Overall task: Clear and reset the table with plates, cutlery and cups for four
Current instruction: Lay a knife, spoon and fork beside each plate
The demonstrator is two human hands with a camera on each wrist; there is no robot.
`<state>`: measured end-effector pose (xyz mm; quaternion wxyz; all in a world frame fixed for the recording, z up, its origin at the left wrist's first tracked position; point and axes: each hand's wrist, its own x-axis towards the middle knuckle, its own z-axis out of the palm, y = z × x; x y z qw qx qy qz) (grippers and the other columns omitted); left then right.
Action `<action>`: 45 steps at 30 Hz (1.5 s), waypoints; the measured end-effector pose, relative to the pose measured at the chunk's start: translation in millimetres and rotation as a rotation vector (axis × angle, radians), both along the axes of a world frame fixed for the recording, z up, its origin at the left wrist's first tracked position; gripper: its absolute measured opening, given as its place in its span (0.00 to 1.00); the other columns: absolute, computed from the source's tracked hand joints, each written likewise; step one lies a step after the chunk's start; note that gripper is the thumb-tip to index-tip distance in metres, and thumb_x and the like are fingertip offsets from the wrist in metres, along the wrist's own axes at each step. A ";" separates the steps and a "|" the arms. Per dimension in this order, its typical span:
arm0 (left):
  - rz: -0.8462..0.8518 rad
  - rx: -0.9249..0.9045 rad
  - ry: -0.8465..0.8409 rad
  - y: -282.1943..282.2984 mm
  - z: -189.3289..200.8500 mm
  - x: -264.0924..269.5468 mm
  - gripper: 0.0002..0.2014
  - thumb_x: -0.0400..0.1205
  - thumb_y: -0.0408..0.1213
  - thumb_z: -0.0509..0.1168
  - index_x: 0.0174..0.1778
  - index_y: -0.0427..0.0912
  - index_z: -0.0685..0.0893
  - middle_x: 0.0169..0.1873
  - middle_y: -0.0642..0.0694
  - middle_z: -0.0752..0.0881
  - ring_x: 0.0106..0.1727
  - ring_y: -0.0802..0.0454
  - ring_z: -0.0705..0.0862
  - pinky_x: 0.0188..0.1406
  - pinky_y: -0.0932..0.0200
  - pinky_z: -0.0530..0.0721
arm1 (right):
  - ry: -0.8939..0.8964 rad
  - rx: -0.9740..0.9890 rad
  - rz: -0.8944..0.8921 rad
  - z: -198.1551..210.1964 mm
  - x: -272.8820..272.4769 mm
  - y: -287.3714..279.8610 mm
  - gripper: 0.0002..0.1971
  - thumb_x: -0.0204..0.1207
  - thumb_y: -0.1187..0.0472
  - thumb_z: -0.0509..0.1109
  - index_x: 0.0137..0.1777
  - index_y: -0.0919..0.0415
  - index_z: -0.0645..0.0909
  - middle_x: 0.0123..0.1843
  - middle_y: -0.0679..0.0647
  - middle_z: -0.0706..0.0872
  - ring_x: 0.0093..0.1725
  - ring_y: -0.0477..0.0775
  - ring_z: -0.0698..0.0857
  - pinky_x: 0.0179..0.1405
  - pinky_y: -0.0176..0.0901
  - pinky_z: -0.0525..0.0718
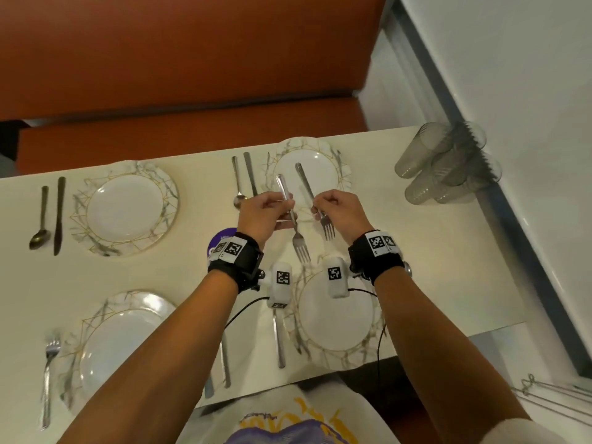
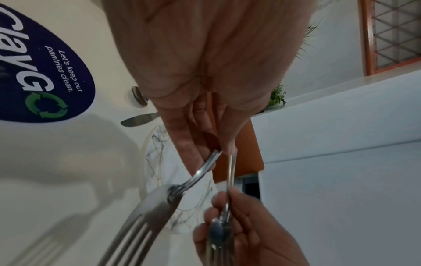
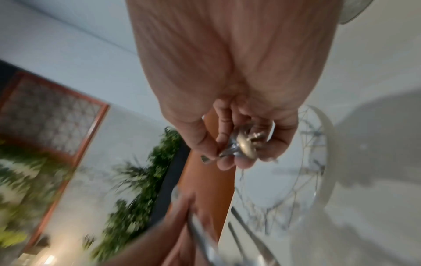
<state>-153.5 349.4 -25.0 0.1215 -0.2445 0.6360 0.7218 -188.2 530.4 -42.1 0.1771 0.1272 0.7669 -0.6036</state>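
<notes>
Left hand point(image 1: 262, 213) grips one fork point(image 1: 293, 219); right hand point(image 1: 336, 209) grips a second fork point(image 1: 315, 203). Both forks hang mid-frame above the table point(image 1: 416, 251), tines toward the near plate point(image 1: 336, 318), handles over the far plate point(image 1: 307, 168).

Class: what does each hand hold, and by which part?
Left hand holds a fork by its handle; right hand holds another fork near its neck.

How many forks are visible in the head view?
3: one held in the left hand, one held in the right hand, one lying left of the near-left plate. The arms may hide others.
</notes>
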 end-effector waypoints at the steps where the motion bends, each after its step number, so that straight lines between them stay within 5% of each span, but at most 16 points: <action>1: -0.002 0.003 -0.011 2.2 -3.4 -1.4 0.08 0.81 0.27 0.74 0.55 0.34 0.91 0.47 0.34 0.93 0.47 0.37 0.93 0.50 0.44 0.94 | 0.001 -0.012 -0.039 -3.8 -9.2 11.4 0.05 0.80 0.67 0.73 0.50 0.68 0.88 0.40 0.59 0.91 0.34 0.49 0.87 0.35 0.41 0.85; 6: 0.022 -0.006 -0.083 2.5 -17.6 -2.6 0.08 0.81 0.26 0.74 0.55 0.35 0.91 0.50 0.33 0.93 0.46 0.39 0.94 0.49 0.45 0.94 | -0.009 0.160 -0.322 -44.1 -53.7 60.6 0.10 0.77 0.70 0.72 0.49 0.55 0.91 0.37 0.53 0.93 0.32 0.46 0.87 0.38 0.39 0.86; 10: 0.054 -0.024 -0.108 -2.9 -22.5 -1.5 0.06 0.81 0.25 0.75 0.52 0.36 0.91 0.50 0.32 0.93 0.47 0.36 0.92 0.44 0.49 0.95 | -0.076 0.303 -0.408 -68.4 -73.9 79.2 0.13 0.78 0.72 0.68 0.50 0.57 0.91 0.37 0.55 0.93 0.23 0.47 0.85 0.23 0.36 0.85; 14: 0.074 -0.052 -0.127 -12.7 -31.5 -1.4 0.08 0.81 0.26 0.75 0.55 0.33 0.91 0.51 0.31 0.92 0.50 0.32 0.92 0.46 0.46 0.95 | -0.050 0.420 -0.370 -90.2 -90.1 86.2 0.17 0.73 0.74 0.69 0.36 0.50 0.86 0.40 0.60 0.93 0.34 0.64 0.90 0.35 0.58 0.93; 20: 0.074 -0.053 -0.129 -21.3 -35.6 -0.4 0.08 0.81 0.26 0.74 0.55 0.32 0.90 0.51 0.31 0.92 0.49 0.34 0.92 0.47 0.45 0.95 | -0.039 0.512 -0.308 -98.8 -103.3 89.5 0.07 0.76 0.70 0.73 0.48 0.63 0.93 0.46 0.62 0.93 0.46 0.63 0.91 0.49 0.52 0.92; 23: 0.076 -0.061 -0.134 -23.6 -37.3 0.5 0.08 0.81 0.26 0.74 0.55 0.31 0.90 0.52 0.32 0.92 0.48 0.34 0.92 0.46 0.47 0.95 | -0.047 0.501 -0.313 -94.2 -108.3 89.1 0.07 0.76 0.70 0.74 0.50 0.65 0.93 0.45 0.64 0.93 0.33 0.58 0.87 0.38 0.43 0.89; 28: 0.068 -0.065 -0.141 -27.2 -38.1 2.2 0.07 0.81 0.26 0.74 0.55 0.33 0.91 0.50 0.32 0.92 0.47 0.36 0.92 0.45 0.50 0.95 | -0.048 0.520 -0.279 -89.6 -120.9 89.5 0.07 0.75 0.68 0.74 0.48 0.64 0.94 0.40 0.59 0.93 0.30 0.52 0.86 0.26 0.28 0.77; 34: 0.063 -0.071 -0.151 -29.8 -39.6 4.8 0.08 0.82 0.27 0.73 0.56 0.34 0.91 0.44 0.34 0.92 0.44 0.40 0.92 0.41 0.55 0.93 | -0.050 0.443 -0.305 -84.3 -134.0 92.0 0.09 0.77 0.74 0.70 0.45 0.67 0.92 0.36 0.60 0.89 0.12 0.39 0.78 0.11 0.24 0.71; 39: 0.074 -0.077 -0.166 -30.4 -39.2 9.1 0.08 0.83 0.27 0.73 0.57 0.33 0.91 0.46 0.32 0.92 0.46 0.38 0.91 0.45 0.53 0.95 | -0.073 0.428 -0.291 -81.1 -142.3 91.0 0.08 0.77 0.74 0.71 0.46 0.68 0.92 0.34 0.60 0.88 0.10 0.40 0.77 0.11 0.26 0.72; 45: 0.082 -0.076 -0.168 -32.3 -39.2 9.6 0.09 0.83 0.26 0.73 0.58 0.32 0.90 0.50 0.27 0.91 0.46 0.37 0.91 0.39 0.57 0.93 | -0.070 0.468 -0.269 -81.2 -146.1 91.3 0.07 0.78 0.71 0.72 0.47 0.66 0.93 0.33 0.58 0.88 0.19 0.46 0.81 0.11 0.26 0.72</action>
